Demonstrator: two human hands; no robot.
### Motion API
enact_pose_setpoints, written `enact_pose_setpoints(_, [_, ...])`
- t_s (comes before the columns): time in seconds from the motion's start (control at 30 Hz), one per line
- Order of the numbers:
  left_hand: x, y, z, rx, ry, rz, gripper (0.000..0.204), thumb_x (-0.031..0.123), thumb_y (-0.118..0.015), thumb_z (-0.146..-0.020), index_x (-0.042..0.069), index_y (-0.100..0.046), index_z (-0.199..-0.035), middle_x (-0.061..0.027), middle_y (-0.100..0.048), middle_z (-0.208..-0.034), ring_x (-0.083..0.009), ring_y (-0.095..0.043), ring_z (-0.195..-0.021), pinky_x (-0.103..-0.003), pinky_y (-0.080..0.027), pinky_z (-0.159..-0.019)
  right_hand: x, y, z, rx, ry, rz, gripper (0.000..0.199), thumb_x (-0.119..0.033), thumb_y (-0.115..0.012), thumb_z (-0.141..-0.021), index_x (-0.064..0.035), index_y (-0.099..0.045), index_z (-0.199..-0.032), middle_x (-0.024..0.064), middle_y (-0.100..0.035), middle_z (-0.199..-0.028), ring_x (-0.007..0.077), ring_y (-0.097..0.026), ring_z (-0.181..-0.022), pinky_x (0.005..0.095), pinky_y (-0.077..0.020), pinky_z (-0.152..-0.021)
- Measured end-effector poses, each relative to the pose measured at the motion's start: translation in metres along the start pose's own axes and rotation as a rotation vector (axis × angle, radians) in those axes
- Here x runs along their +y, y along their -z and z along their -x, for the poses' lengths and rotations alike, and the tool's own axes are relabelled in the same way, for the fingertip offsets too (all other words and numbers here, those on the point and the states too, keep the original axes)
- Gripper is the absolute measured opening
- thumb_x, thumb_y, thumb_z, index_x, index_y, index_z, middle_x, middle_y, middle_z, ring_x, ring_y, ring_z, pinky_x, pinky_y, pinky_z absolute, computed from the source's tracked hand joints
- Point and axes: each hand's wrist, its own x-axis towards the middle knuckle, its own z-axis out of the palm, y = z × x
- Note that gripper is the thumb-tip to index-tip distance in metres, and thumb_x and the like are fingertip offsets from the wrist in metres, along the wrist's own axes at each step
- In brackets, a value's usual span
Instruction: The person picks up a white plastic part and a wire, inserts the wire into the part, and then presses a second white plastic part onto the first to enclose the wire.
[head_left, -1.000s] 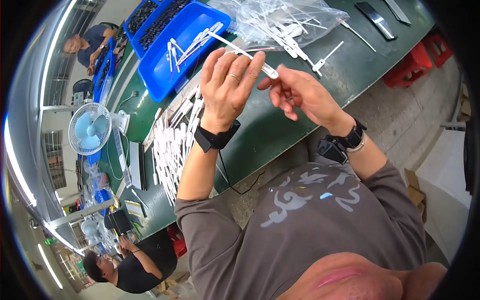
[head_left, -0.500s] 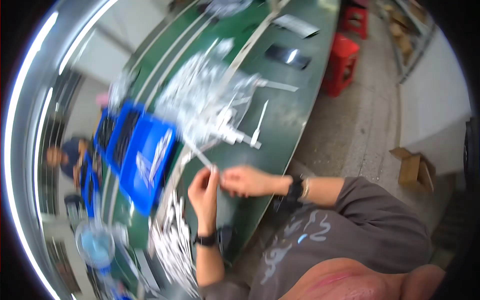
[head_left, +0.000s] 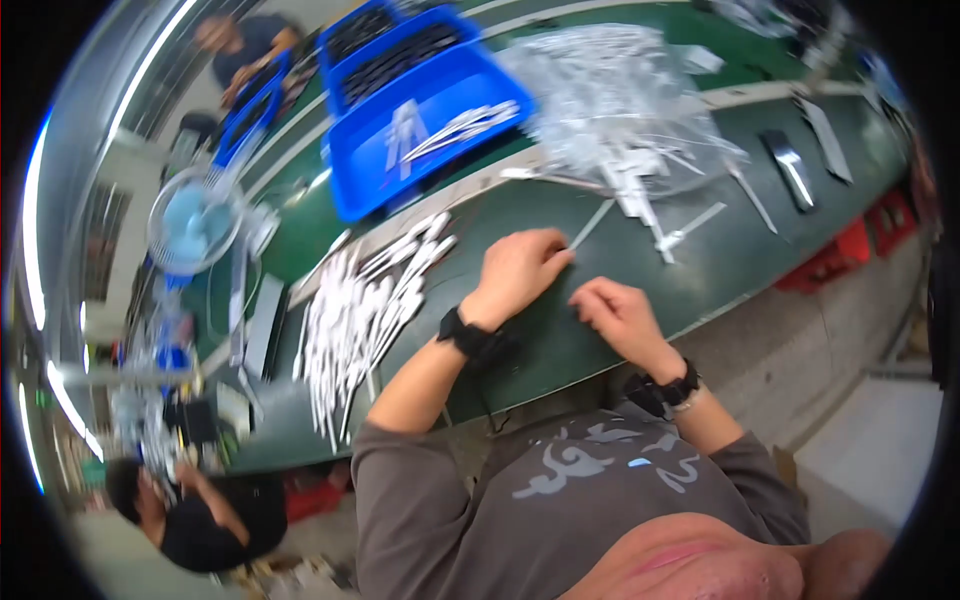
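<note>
Over the green table, my left hand (head_left: 518,272) is closed with a thin white strip (head_left: 592,226) sticking out past its thumb and fingertips. My right hand (head_left: 622,318) is a little to the right, apart from the left one, its fingers curled in. What they hold, if anything, is hidden. To the left lies a big pile of slim white sticks with thicker ends (head_left: 365,310). Beyond my hands, a clear plastic bag (head_left: 610,90) spills more white strips (head_left: 632,185) onto the table.
A blue tray (head_left: 350,185) with some white pieces stands at the back, beside blue trays of dark parts (head_left: 400,58). A phone (head_left: 789,172) lies at the right. A fan (head_left: 193,222) stands at the left. Two other people are at far left and lower left.
The view has turned, so the table now runs across it. My hands, close together at the strip before, have come apart; the strip stays with the left hand.
</note>
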Motion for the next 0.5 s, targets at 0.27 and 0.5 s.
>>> enact_pose_setpoints(0.27, [-0.095,0.127,-0.040,0.251,0.125,-0.353,0.020,0.027,-0.068,-0.088,0.010,-0.076,-0.095,-0.0124,-0.073,-0.086,-0.0311,-0.071,-0.080,-0.038,-0.055,-0.072,0.000,0.002,-0.004,-0.065,-0.046,0.003,0.019,-0.014,-0.055,-0.102,-0.0018,-0.068,-0.096,-0.0039,-0.058,-0.071,0.0016,-0.049,-0.061,0.0183,-0.0387,-0.055])
enact_pose_setpoints(0.5, [-0.239,0.201,-0.106,0.174,0.631,-0.306,0.019,0.026,-0.068,-0.081,0.017,-0.080,-0.094,-0.0077,-0.077,-0.087,-0.0306,-0.073,-0.083,-0.039,-0.058,-0.076,-0.006,0.001,-0.007,-0.043,-0.110,-0.043,0.019,-0.014,-0.054,-0.103,-0.0018,-0.067,-0.095,-0.0034,-0.058,-0.069,0.0015,-0.049,-0.057,0.0179,-0.0392,-0.051])
